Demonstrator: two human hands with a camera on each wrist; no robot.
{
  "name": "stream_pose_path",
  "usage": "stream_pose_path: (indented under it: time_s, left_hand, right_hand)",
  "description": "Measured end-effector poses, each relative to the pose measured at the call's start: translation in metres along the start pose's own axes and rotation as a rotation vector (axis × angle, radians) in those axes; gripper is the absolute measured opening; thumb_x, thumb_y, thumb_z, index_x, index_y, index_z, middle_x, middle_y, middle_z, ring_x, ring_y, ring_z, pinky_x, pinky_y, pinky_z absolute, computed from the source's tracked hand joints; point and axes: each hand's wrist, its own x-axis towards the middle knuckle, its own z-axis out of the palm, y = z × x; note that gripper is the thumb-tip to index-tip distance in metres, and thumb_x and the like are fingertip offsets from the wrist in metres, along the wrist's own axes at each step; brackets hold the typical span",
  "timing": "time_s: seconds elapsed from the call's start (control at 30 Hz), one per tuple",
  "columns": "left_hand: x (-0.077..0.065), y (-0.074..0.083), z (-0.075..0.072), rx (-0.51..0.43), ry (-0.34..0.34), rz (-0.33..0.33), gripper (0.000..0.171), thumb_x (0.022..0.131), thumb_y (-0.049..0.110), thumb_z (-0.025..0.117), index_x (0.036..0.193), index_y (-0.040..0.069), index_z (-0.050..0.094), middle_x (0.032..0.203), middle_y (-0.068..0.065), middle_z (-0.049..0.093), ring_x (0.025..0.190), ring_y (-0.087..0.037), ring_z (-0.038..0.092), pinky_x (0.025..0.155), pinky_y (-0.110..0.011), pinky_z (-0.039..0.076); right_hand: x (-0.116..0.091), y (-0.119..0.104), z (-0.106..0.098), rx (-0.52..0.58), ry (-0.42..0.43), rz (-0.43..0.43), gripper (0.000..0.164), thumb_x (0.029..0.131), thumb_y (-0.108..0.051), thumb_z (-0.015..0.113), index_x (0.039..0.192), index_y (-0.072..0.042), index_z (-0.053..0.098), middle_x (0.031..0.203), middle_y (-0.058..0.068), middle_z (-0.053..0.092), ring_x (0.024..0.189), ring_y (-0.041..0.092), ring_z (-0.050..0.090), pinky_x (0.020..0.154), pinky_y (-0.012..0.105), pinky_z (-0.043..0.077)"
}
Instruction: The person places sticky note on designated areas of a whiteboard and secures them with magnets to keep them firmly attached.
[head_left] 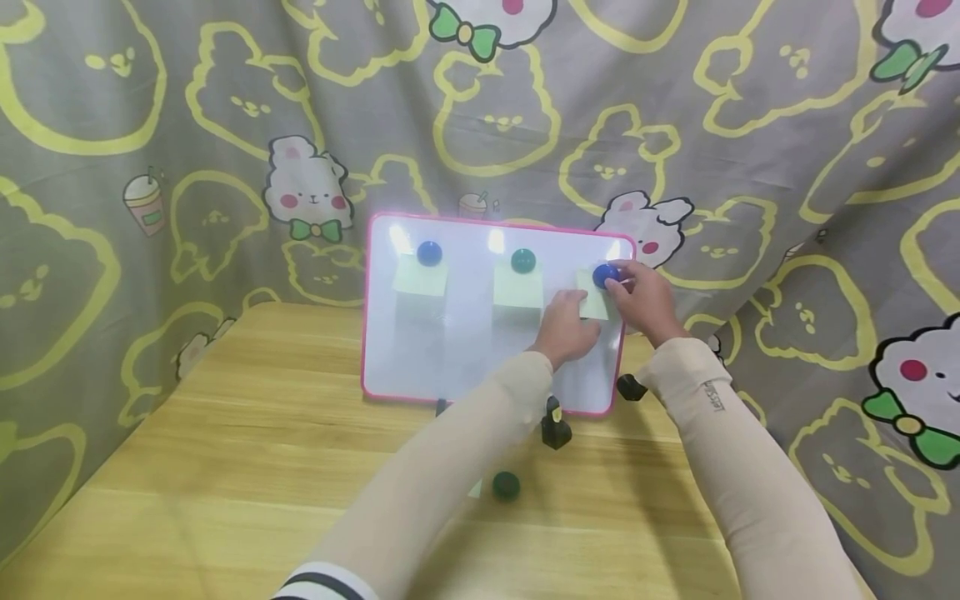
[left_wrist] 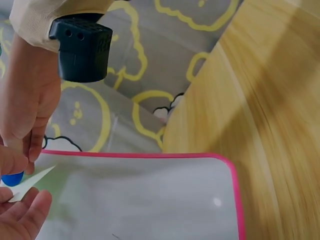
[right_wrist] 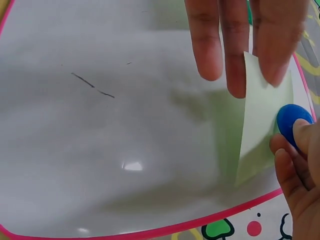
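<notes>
My left hand [head_left: 567, 329] pinches a pale green paper note [right_wrist: 262, 115] by its side, thumb on the front and fingers behind. The note stands out from the whiteboard [head_left: 465, 358] at one side in the right wrist view. My right hand [head_left: 647, 300] holds a round blue magnet [right_wrist: 291, 122] between thumb and fingers, against the note's upper part. Further left on the board, a green magnet [head_left: 523, 261] is at the top of a second note [head_left: 517, 287]. Another blue magnet [head_left: 429, 253] is at the top of a third note [head_left: 420, 277].
The pink-edged board leans upright on the wooden table [head_left: 262, 433], with black supports [head_left: 556, 429] at its foot. A dark green magnet [head_left: 506, 486] lies in front, beside a paper corner partly hidden by my left sleeve. Patterned curtain [head_left: 225, 125] hangs behind and at both sides.
</notes>
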Motion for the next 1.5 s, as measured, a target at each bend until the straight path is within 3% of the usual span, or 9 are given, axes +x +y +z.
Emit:
stream_pose_path:
  time_s: [0.17,0.47,0.7,0.93,1.5]
  left_hand:
    - [0.001,0.001,0.001,-0.001,-0.004,-0.002,0.058,0.089,0.018,0.066,0.141,0.004,0.046,0.138,-0.010,0.049,0.118,-0.019,0.050,0.101,-0.028,0.043]
    - [-0.001,-0.002,0.000,0.003,-0.030,-0.009,0.051,0.089,0.018,0.067,0.135,0.005,0.051,0.131,-0.008,0.051,0.105,-0.016,0.051,0.091,-0.026,0.048]
    - [-0.001,-0.003,0.000,-0.002,-0.027,-0.022,0.050,0.089,0.018,0.068,0.134,0.006,0.052,0.130,-0.007,0.051,0.104,-0.017,0.051,0.091,-0.028,0.049]
    - [0.003,-0.004,0.001,0.014,-0.020,-0.020,0.054,0.089,0.018,0.068,0.138,0.007,0.050,0.133,-0.007,0.050,0.107,-0.017,0.052,0.093,-0.029,0.048]
    - [0.000,-0.003,-0.003,0.027,-0.063,-0.062,0.060,0.091,0.023,0.066,0.145,0.010,0.043,0.146,-0.005,0.043,0.125,-0.019,0.047,0.103,-0.035,0.042]
  right_hand:
    - [0.001,-0.003,0.001,-0.005,0.004,0.019,0.046,0.098,-0.023,0.056,0.141,-0.009,0.049,0.126,0.019,0.057,0.109,0.037,0.058,0.091,0.049,0.050]
    - [0.005,-0.003,0.004,0.025,0.025,0.028,0.042,0.097,-0.019,0.059,0.135,-0.004,0.052,0.119,0.021,0.058,0.106,0.038,0.059,0.088,0.050,0.052]
    - [0.006,-0.002,0.009,0.028,0.046,0.025,0.042,0.097,-0.021,0.059,0.135,-0.004,0.052,0.117,0.022,0.059,0.106,0.038,0.058,0.088,0.051,0.052]
    - [0.008,-0.005,0.013,0.025,0.058,0.056,0.046,0.097,-0.026,0.059,0.137,-0.006,0.051,0.120,0.019,0.059,0.110,0.037,0.057,0.093,0.048,0.050]
    - [0.012,-0.003,0.020,0.018,0.105,0.096,0.044,0.098,-0.025,0.057,0.136,-0.005,0.051,0.118,0.020,0.059,0.109,0.034,0.055,0.090,0.046,0.050]
